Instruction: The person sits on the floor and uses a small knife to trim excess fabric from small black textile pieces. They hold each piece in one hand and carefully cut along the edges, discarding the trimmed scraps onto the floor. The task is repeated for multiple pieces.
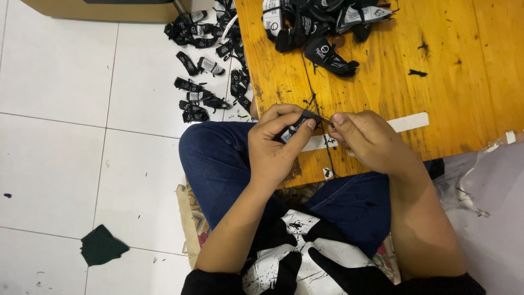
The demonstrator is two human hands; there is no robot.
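My left hand (275, 145) pinches a small black fabric label (297, 124) between thumb and fingers, just above the near edge of the low orange wooden table (382, 71). My right hand (368, 139) is close beside it, fingertips pinched at the label's right end, on what looks like a thin black thread (329, 147) that hangs down over the table edge. Whether a tool is in the right hand cannot be made out.
A heap of black labels (314, 24) lies on the table's far part. More black labels (204, 71) are scattered on the white tiled floor at the left. A white tape strip (406, 122) lies on the table. A dark green cloth scrap (101, 246) lies on the floor.
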